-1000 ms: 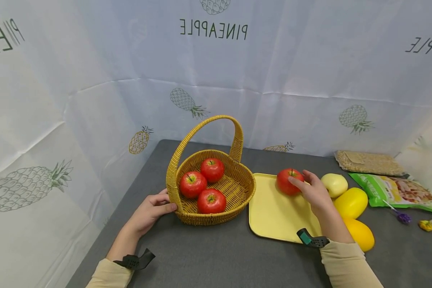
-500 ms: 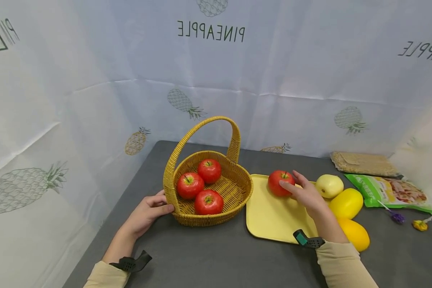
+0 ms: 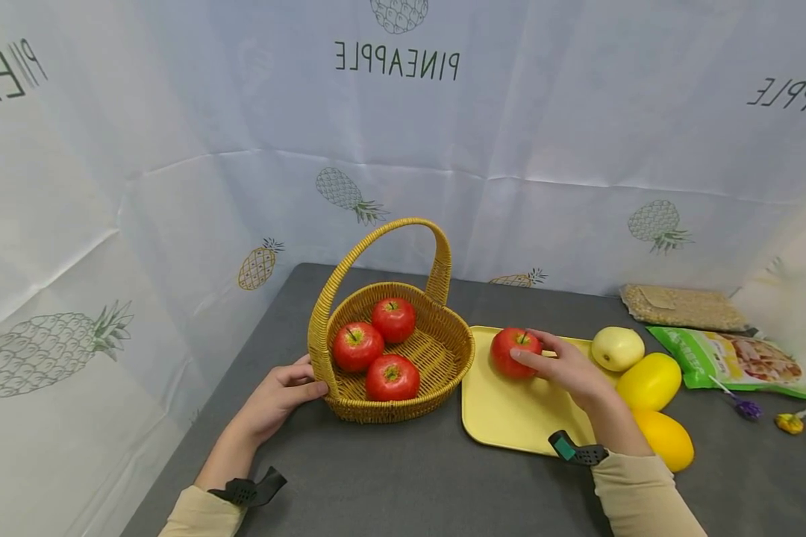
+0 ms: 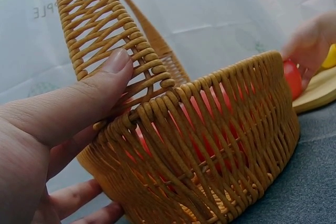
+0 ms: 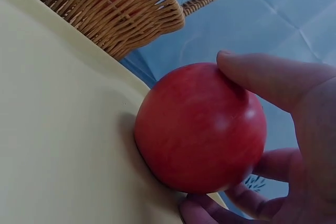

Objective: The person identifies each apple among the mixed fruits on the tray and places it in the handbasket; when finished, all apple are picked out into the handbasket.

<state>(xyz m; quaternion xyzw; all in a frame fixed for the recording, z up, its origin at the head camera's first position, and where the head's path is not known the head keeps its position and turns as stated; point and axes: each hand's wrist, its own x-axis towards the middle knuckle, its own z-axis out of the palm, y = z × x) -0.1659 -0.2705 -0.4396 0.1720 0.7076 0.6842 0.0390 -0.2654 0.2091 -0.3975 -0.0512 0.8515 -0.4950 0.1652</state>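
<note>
My left hand grips the left side of a yellow woven basket. In the left wrist view its thumb lies on the foot of the handle, with the other fingers behind and below the rim. Inside the basket are three red apples. Over the upper left of a pale yellow tray, my right hand holds another red apple. The right wrist view shows the thumb on top of this apple and fingers curled round its far side, close over the tray.
Right of the tray lie a pale round fruit, a yellow oval fruit and an orange-yellow one. Farther right are a green food packet, a clear bag of beige grains and two small wrapped sweets. A pineapple-print curtain hangs behind.
My right hand has moved the apple left and slightly nearer across the tray, toward the basket. The left hand and the basket have stayed in place.
</note>
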